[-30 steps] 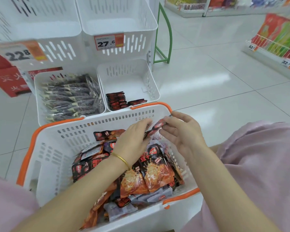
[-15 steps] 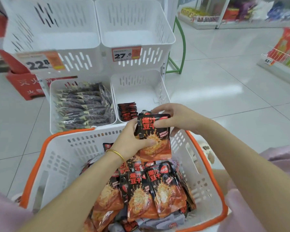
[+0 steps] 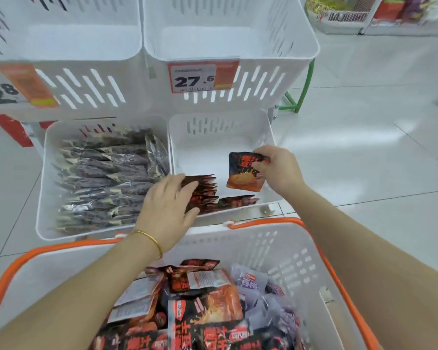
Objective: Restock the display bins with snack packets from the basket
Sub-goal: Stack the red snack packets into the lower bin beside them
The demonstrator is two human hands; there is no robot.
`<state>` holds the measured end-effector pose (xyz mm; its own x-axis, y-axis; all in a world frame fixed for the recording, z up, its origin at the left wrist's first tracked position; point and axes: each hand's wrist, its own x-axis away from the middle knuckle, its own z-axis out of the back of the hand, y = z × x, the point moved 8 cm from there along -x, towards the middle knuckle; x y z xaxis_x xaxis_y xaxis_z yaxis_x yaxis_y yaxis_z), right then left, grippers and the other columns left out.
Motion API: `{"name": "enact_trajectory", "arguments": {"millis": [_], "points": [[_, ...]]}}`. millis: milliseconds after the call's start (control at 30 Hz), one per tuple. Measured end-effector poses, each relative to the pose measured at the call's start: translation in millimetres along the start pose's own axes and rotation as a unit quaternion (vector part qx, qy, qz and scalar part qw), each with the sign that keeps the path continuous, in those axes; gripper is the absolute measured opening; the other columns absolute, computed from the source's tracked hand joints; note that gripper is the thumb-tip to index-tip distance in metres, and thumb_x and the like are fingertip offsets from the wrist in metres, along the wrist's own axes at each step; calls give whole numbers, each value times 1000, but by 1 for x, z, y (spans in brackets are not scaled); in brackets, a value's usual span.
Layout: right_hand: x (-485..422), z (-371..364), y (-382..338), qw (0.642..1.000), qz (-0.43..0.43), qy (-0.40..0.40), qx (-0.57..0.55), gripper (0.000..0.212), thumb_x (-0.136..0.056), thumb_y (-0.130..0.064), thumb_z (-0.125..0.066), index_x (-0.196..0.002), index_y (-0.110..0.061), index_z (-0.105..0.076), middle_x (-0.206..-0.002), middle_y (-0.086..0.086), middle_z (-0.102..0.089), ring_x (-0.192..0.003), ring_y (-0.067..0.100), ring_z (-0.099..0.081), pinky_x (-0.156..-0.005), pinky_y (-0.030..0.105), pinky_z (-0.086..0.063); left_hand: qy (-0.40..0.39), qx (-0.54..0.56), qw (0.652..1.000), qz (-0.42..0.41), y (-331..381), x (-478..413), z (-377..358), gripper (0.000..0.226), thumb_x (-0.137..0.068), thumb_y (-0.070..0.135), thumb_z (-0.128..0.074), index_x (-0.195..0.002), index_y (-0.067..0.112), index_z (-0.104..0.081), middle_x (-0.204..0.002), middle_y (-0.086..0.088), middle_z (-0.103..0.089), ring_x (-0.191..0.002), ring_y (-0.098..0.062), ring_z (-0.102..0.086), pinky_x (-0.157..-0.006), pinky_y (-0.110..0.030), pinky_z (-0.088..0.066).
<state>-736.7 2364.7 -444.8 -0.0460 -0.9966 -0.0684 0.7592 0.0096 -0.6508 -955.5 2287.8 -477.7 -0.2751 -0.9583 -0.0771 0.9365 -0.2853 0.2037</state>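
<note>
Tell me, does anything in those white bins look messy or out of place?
Slightly. In the lower right bin, red-black packets stand in a row by the left hand, but one packet lies tipped along the front wall, out of line. Nothing looks spilled or torn.

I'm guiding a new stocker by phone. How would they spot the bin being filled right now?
Find the white rack of slotted bins behind the orange-rimmed basket. On its lower tier, take the right-hand bin, under the 27.6 price tag. Unlike its left neighbour, packed with dark packets, it holds only a few red-and-black packets along its front.
</note>
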Motion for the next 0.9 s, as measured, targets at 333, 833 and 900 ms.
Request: {"name": "enact_trajectory", "arguments": {"millis": [333, 833, 900], "points": [[-11, -87, 40, 981, -61, -180, -23, 23, -89, -6, -56, -111, -11, -62, -101, 6, -59, -85, 20, -54, -71, 26, -42, -9, -55, 998, 21, -8, -3, -19, 55, -86, 38, -28, -130, 17, -52, -134, -14, -51, -126, -33, -44, -104, -51, -34], [5, -105, 23, 957, -25, -288, 24, 42, -93, -12, -37, -127, -26, -56, -143, 0, -42, -131, 21, -37, -110, 32, -28, 31, -56, 998, 0, -8, -5, -19, 53, -85, 34, -29, -126, 14, -56, -126, -14, -55, -119, -33, -49, -97, -48, -41], [7, -106, 25, 955, -31, -294, 30, 42, -94, -12, -35, -127, -25, -56, -141, 2, -46, -128, 21, -40, -109, 32, -29, 30, -55, 998, -1, -8, -5, -19, 54, -85, 34, -28, -127, 14, -55, -127, -13, -54, -120, -33, -48, -98, -48, -41]]}}
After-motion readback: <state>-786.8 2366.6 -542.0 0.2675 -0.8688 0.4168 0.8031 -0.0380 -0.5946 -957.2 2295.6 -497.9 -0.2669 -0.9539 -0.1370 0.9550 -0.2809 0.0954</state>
